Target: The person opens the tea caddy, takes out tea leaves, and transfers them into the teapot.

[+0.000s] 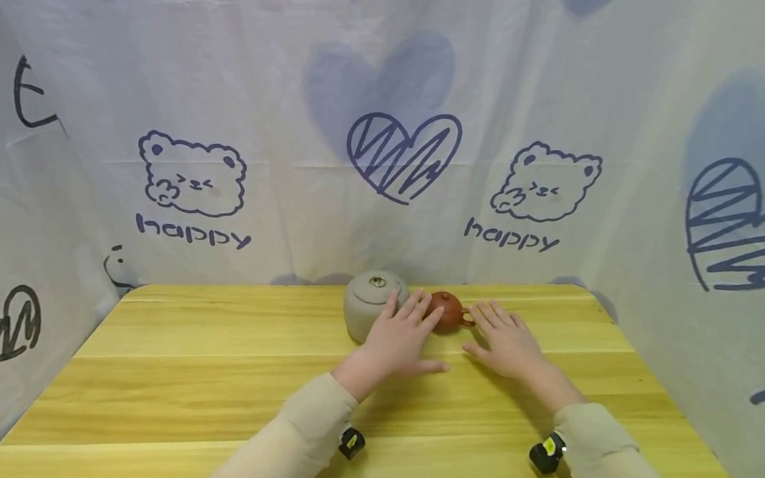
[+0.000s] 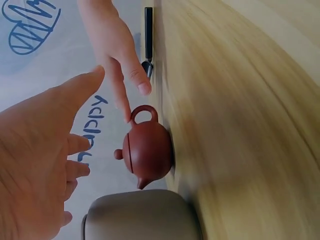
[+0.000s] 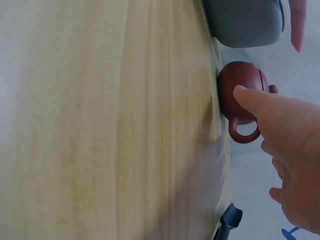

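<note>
A small reddish-brown clay teapot point(image 1: 444, 316) stands at the back of the table, its looped handle to the right and its spout to the left. Close against its left side is a grey lidded jar point(image 1: 357, 311). My left hand point(image 1: 398, 341) reaches over the front right of the jar, fingers spread and straight, holding nothing. Near the teapot's handle is my right hand point(image 1: 507, 345), its fingers extended; whether a fingertip touches the handle, I cannot tell. In the left wrist view, the teapot point(image 2: 150, 150) sits upright with its lid on.
A dark scoop-like tool point(image 3: 231, 217) with a long black handle lies to the right of the teapot, hidden in the head view by my right hand. White cloth point(image 1: 279, 187) printed with hearts and bears hangs behind the wooden table point(image 1: 180, 373) and along its sides.
</note>
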The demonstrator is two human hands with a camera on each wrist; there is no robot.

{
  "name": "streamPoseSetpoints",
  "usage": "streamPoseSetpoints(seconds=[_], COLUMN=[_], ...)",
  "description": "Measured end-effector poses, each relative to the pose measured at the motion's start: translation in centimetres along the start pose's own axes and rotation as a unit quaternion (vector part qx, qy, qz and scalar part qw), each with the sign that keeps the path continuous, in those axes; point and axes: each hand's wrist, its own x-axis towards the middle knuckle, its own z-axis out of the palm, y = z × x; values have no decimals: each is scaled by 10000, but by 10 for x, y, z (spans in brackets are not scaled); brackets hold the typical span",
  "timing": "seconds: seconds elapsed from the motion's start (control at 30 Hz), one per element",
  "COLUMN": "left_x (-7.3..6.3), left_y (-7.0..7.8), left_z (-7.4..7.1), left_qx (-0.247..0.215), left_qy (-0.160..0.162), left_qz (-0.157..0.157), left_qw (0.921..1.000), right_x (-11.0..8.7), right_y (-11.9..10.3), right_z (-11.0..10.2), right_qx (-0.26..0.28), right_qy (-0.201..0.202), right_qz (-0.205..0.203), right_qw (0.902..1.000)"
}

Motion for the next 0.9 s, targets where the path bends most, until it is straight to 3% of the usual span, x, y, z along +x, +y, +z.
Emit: streamPoseSetpoints(seconds=[0.17, 0.4, 0.63, 0.9], left_x=[13, 28, 36, 42], left_y=[5, 13, 24, 28], left_z=[7, 17, 19, 24], left_qx=[17, 375, 489, 338], left_qy=[-200, -437, -508, -536], left_qz=[-141, -271, -312, -611], left_qw=[9997, 9980, 9970, 9961], right_x=[1, 4, 7, 12], right_y=[4, 9, 12, 8], right_z=[1, 1, 0, -5], right_qx=[-23, -113, -137, -129], right_qy=[-43, -118, -185, -197], right_qz=[-15, -10, 25, -78], right_qw=[10000, 9999, 9997, 9997])
